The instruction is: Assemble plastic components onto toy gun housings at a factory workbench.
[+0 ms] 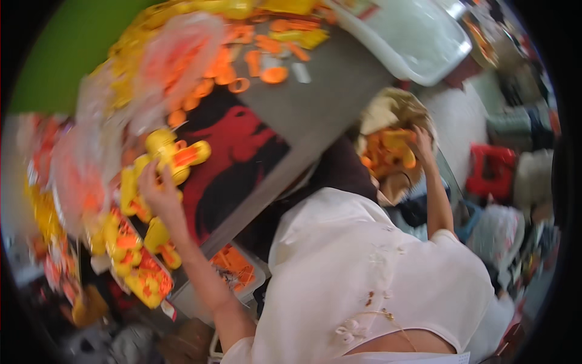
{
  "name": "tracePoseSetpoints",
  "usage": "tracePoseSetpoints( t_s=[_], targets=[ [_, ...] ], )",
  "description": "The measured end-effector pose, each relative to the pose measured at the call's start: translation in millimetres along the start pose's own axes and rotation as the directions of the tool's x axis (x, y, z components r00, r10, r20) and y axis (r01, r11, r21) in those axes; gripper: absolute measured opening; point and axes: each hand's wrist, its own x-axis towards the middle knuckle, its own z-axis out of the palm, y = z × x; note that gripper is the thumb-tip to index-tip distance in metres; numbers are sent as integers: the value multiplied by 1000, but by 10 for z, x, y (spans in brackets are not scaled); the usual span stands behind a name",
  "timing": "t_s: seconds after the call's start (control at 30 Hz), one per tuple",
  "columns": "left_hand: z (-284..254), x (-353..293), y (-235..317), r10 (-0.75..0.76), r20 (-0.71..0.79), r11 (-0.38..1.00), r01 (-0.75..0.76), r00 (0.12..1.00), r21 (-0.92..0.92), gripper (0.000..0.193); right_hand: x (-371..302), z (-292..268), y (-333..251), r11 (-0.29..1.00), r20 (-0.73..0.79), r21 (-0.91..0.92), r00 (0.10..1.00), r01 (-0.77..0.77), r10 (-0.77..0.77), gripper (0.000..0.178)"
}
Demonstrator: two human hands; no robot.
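My left hand [159, 189] reaches over a heap of yellow plastic toys on the left side of the table. Its fingers are bent and apart, touching or close to the toys. Just beyond it lies a yellow toy with an orange part [185, 155], shaped like a duck. On the right, my right hand [422, 145] is inside the mouth of a beige sack [403, 108], closed on a yellow-orange toy [397, 142]. More orange and yellow pieces fill the sack below. Blur hides fine detail.
The grey table [327, 73] carries a black and red mat [242, 142] and scattered orange parts [274, 74]. A white tub [418, 42] stands at the far right. Plastic bags [176, 54] line the far left. A bin of orange pieces [233, 267] sits below the near edge.
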Motion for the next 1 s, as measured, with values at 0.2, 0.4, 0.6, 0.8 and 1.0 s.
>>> tracePoseSetpoints(
  t_s=[0.2,0.4,0.6,0.8,1.0],
  targets=[
    [-75,-21,0,-154,-5,888,140,988,438,49,575,-1226,-1745,806,770,547,513,-225,-379,24],
    [220,170,207,-121,124,861,42,985,508,55,1042,-1709,-3078,487,304,853,578,189,-757,16],
    [240,52,601,-29,404,970,123,914,-208,54,1500,-1140,-3727,555,-367,529,763,642,-532,22],
    [281,18,561,-140,535,867,364,833,-340,59,1586,-853,-3975,603,-289,348,694,717,-659,27],
    [88,125,609,-48,539,931,233,841,-281,62,1544,-786,-4053,556,-365,415,691,720,-623,38]
  ],
)
